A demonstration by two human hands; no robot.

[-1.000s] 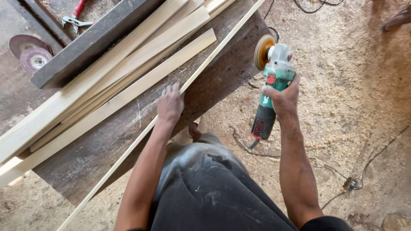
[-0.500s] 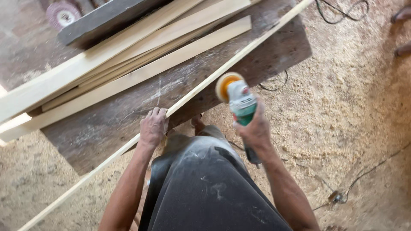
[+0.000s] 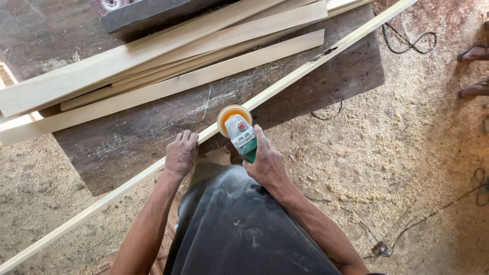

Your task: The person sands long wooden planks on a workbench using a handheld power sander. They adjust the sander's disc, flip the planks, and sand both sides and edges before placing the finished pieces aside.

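A long thin pale wood strip (image 3: 300, 74) lies diagonally along the near edge of a dark wooden workbench (image 3: 153, 125). My left hand (image 3: 181, 153) presses down on the strip near the bench edge. My right hand (image 3: 266, 162) grips a green and grey angle grinder (image 3: 240, 133). Its orange sanding disc (image 3: 232, 115) sits against the strip just right of my left hand.
Several pale planks (image 3: 168, 56) are stacked on the bench behind the strip, with a dark beam (image 3: 153, 15) on top. Sawdust covers the floor (image 3: 407, 153). Power cables (image 3: 407, 35) lie on it. Another person's feet (image 3: 473, 71) show at the right edge.
My right hand has brought the grinder in from the right and down onto the strip. My left hand slid down the strip to the bench edge. The view shifted.
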